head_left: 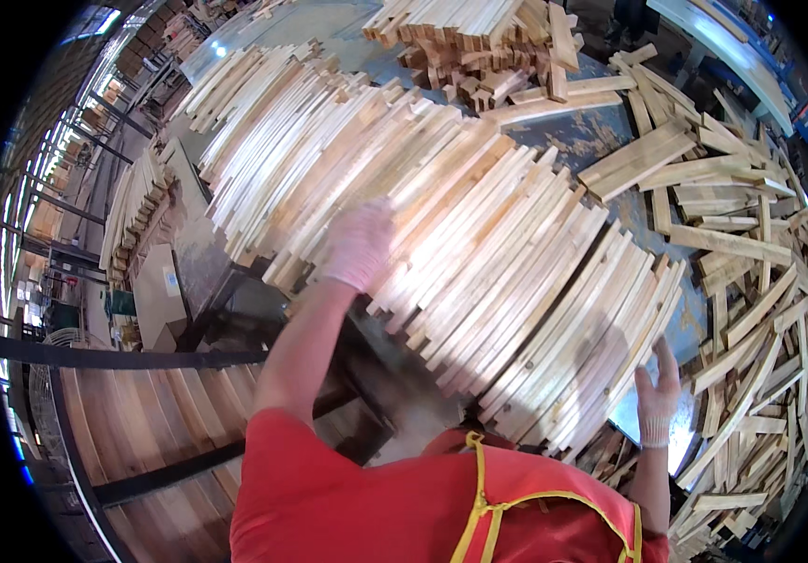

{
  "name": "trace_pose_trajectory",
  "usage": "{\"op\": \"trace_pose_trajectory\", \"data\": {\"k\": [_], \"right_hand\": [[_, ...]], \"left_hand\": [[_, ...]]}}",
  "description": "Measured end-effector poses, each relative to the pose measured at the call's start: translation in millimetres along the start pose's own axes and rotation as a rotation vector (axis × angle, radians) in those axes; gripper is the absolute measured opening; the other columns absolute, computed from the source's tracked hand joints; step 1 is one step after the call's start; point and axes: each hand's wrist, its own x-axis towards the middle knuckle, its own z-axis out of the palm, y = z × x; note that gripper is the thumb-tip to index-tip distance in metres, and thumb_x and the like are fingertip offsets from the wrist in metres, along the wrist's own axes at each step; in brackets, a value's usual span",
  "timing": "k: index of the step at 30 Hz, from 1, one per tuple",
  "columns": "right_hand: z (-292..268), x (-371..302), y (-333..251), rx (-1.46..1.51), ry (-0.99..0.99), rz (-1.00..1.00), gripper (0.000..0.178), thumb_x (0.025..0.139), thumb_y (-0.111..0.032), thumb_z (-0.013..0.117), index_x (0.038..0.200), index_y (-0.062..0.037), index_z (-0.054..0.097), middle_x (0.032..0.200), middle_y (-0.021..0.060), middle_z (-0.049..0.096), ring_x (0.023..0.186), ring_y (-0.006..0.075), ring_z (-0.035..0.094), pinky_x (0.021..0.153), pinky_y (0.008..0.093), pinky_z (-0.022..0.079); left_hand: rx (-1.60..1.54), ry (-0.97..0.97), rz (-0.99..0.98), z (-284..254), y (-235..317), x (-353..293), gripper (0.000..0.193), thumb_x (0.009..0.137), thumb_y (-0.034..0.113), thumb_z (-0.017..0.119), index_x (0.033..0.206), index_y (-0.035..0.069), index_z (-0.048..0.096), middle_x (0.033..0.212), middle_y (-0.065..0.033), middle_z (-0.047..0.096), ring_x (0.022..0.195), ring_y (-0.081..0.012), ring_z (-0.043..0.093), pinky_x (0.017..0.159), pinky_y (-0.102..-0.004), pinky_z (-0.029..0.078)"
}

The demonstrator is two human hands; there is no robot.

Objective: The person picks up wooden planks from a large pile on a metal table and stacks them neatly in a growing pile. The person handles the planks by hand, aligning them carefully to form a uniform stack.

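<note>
A long row of pale wooden strips (507,263) lies side by side across the table, their ends uneven. My left hand (362,242), in a pale knitted glove, is over the near part of the row, left of its middle. Motion blurs that hand, and its fingers cannot be made out clearly. At the row's right end is my right hand (659,399), also gloved, with thumb and fingers apart. It is beside the outermost strip; whether it touches the wood cannot be told. A dark gap (577,281) splits the strips in the right part of the row.
Loose boards (732,258) lie in a jumbled heap along the right. A stack of wooden pieces (469,42) stands at the far side of the worn blue-grey table (601,131). At lower left, a dark metal frame (122,355) borders stacked brown boards (160,413).
</note>
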Motion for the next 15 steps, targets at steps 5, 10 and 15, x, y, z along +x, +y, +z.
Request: {"op": "trace_pose_trajectory", "data": {"k": [5,10,15], "right_hand": [[-20,-68,98,-0.003,0.005,0.476,0.08,0.094,-0.009,0.071,0.165,0.0005,0.035,0.134,0.0208,0.068,0.124,0.0272,0.066,0.107,0.0366,0.052],[7,-65,62,0.248,-0.199,0.824,0.076,0.098,-0.031,0.072,0.157,0.0007,0.036,0.105,0.0091,0.07,0.084,0.0156,0.064,0.07,0.0312,0.054],[36,-46,60,0.177,-0.342,0.62,0.095,0.094,-0.044,0.078,0.161,0.0019,0.029,0.135,0.0222,0.069,0.121,0.0287,0.068,0.103,0.0362,0.053]], "left_hand": [[0.142,-0.173,-0.576,17,-118,35,0.048,0.101,0.025,0.06,0.148,0.015,0.057,0.142,-0.0122,0.064,0.129,-0.0304,0.065,0.102,-0.0482,0.054],[0.116,-0.161,-0.734,41,-133,15,0.055,0.099,0.026,0.06,0.154,0.022,0.053,0.148,-0.0133,0.063,0.131,-0.0351,0.064,0.107,-0.0496,0.05],[0.133,-0.207,-0.737,33,-162,-32,0.062,0.099,0.028,0.063,0.159,0.019,0.047,0.153,-0.0142,0.057,0.135,-0.0378,0.059,0.108,-0.0496,0.05]]}}
